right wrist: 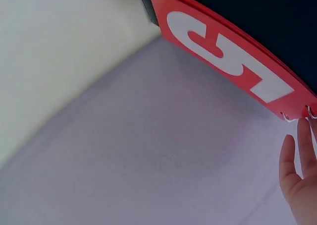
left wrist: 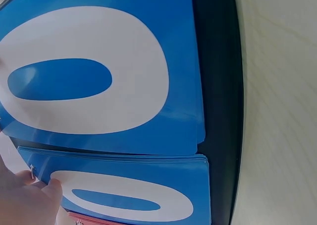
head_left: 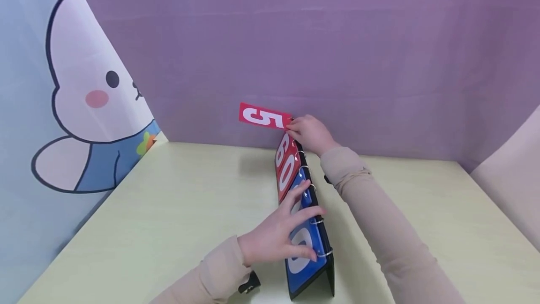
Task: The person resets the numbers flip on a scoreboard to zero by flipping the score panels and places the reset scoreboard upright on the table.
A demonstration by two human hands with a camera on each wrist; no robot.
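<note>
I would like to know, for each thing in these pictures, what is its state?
Flip scoreboard: standing, folded out like a tent.
Red 5 card: raised off the scoreboard.
Red 0 card: down on the scoreboard.
Blue cards: down, both showing 0.
Purple backdrop: hanging.
Left hand: fingers spread over the blue cards.
Right hand: pinching the red 5 card.

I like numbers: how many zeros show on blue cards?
2: the first zero, at the near end, and the second zero, beside the red cards. More may be hidden underneath.
</note>
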